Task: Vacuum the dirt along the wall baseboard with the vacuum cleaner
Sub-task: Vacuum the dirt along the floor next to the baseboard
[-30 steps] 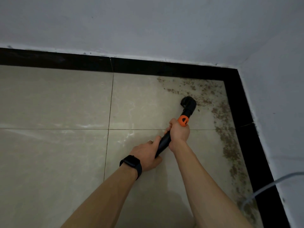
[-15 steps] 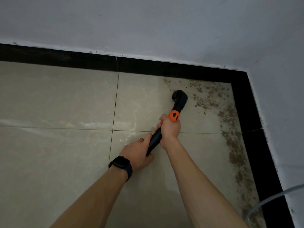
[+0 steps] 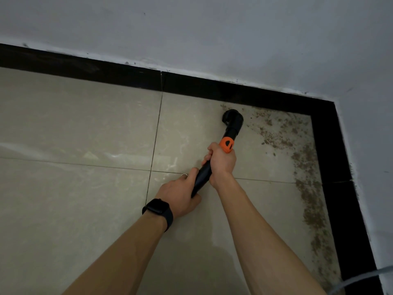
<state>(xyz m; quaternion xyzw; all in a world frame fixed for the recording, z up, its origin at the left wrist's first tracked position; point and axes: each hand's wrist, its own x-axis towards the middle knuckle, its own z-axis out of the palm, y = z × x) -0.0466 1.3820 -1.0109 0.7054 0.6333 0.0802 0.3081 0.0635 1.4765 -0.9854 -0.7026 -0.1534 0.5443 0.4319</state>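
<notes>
I am looking down into a corner where the pale wall (image 3: 212, 28) meets a floor of large beige tiles (image 3: 74, 124). A black baseboard (image 3: 85, 69) runs along the foot of the far wall and turns down the right side. A band of brown dirt (image 3: 308, 199) lies on the tiles along the right-hand baseboard and thins out along the far one near the corner.

Both forearms reach in from the bottom of my view. The right hand (image 3: 222, 165) is wrapped around the vacuum cleaner's black tube (image 3: 203, 177), just below its orange collar (image 3: 227, 145). The left hand (image 3: 179, 193) grips the same tube lower down, close behind the right.

The tube slants up and to the right, ending in a round black nozzle (image 3: 232, 119). The nozzle sits on the tile near the far baseboard, at the left edge of the dirt. I cannot tell whether it touches the baseboard.

A grey cable (image 3: 361, 277) curves in at the bottom right corner. The left wrist wears a black watch (image 3: 158, 211), and a thin ring (image 3: 184, 175) shows on a left finger.
</notes>
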